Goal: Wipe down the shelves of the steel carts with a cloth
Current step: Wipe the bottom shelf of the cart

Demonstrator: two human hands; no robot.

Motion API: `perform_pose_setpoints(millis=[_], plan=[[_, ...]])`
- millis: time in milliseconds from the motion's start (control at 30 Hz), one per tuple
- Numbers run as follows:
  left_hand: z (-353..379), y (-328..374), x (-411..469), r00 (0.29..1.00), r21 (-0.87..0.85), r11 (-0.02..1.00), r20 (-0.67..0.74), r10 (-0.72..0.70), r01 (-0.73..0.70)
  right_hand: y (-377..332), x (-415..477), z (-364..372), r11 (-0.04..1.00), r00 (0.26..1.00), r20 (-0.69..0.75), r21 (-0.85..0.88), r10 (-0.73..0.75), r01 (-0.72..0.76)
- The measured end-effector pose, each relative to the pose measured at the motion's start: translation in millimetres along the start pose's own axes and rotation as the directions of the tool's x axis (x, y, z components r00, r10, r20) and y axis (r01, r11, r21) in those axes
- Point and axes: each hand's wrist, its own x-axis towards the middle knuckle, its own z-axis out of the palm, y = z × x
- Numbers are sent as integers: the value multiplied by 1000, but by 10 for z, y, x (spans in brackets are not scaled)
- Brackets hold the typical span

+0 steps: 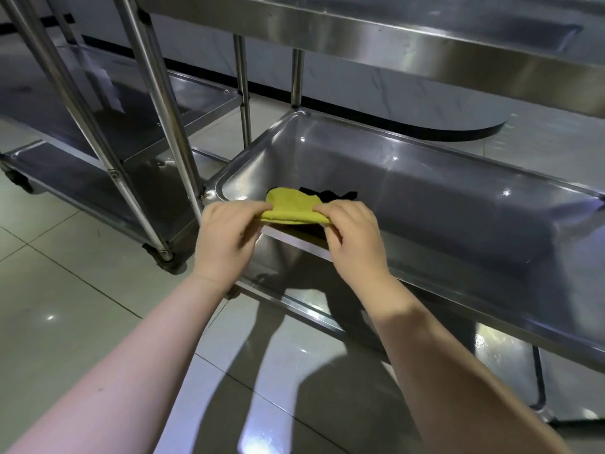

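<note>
Our left hand (229,234) and right hand (352,237) both pinch the folded yellow cloth (293,208) above the shelf (425,191) rim. A second steel cart (98,126) stands left of our hands.

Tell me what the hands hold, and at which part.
The yellow cloth: the left hand pinches its left end, the right hand its right end, over the front rim of the cart shelf.

A yellow cloth (291,208) sits over the steel shelf (425,198) at its near-left corner.
</note>
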Motion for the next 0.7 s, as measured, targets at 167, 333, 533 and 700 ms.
perform_pose_setpoints(millis=[167,333,533,700], plan=[[-532,287,375,939,-297,936,-223,-262,191,-517,434,-432,863,971,-29,465,236,-196],[-799,439,85,859,-658,694,-140,-493,291,-736,215,-618,666,958,65,706,278,-242],[-127,571,-904,820,-612,559,308,-482,559,-60,-1039,-398,628,840,413,562,352,-539],[980,891,-1623,626,-435,534,740,-246,725,755,-2198,-518,647,670,454,233,588,-726]])
